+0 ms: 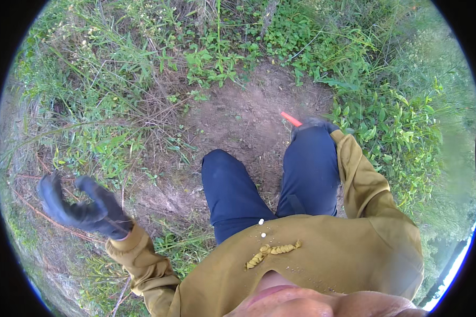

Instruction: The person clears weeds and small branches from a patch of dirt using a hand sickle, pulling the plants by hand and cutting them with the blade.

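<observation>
My left hand (85, 208), in a dark glove, is held out to the left over grass and thin reddish stems (59, 226). Its fingers are spread and curved, with nothing seen between them. My right hand (310, 126), also in a dark glove, is at my right knee, largely hidden behind the dark blue trousers (311, 166). An orange-red rod or handle (291, 119) sticks out to the left from that hand over bare soil; its other end is hidden, and so are most of the fingers.
Bare brown soil (238, 115) lies before my knees. Dense green weeds and grass (218, 59) grow beyond it, with leafy plants (400, 130) close on the right. Dry stalks (154, 103) lean at the left of the soil.
</observation>
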A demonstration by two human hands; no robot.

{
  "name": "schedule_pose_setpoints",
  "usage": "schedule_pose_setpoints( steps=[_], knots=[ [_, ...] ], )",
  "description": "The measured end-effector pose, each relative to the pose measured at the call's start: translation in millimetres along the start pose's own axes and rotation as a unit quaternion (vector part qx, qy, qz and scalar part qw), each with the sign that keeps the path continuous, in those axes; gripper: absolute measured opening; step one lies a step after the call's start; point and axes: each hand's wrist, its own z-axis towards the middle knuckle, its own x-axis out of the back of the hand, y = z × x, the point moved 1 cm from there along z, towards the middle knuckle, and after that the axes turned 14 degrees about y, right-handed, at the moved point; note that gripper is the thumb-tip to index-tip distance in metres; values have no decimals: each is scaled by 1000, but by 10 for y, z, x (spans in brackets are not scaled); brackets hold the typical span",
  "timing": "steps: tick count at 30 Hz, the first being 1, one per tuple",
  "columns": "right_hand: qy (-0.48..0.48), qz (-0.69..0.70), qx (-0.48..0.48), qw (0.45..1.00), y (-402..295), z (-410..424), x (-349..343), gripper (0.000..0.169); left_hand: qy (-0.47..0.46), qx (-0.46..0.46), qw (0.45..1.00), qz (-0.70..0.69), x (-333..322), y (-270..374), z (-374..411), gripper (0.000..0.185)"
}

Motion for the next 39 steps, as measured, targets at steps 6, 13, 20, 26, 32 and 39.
schedule_pose_setpoints(
  steps=[6,13,20,26,32,39],
  knots=[
    [64,51,134,988,-329,-743,187,35,-370,35,919,-128,-868,721,-1121,48],
    [255,1,290,922,-435,-625,-128,25,-511,-205,810,-204,-2148,1850,-2449,41],
    [212,487,-20,847,-32,166,-572,28,-441,-415,795,-8,-3312,1956,-2307,41],
    [269,546,-15,793,144,1056,-671,34,-689,-46,723,33,-3638,-55,-3162,64],
    [89,647,-79,753,542,1248,-570,41,-689,-92,715,71,-3505,-128,-3216,71],
    [242,621,-10,746,328,1255,-322,41,-606,-69,763,-213,-3484,1650,-2235,79]
  ],
)
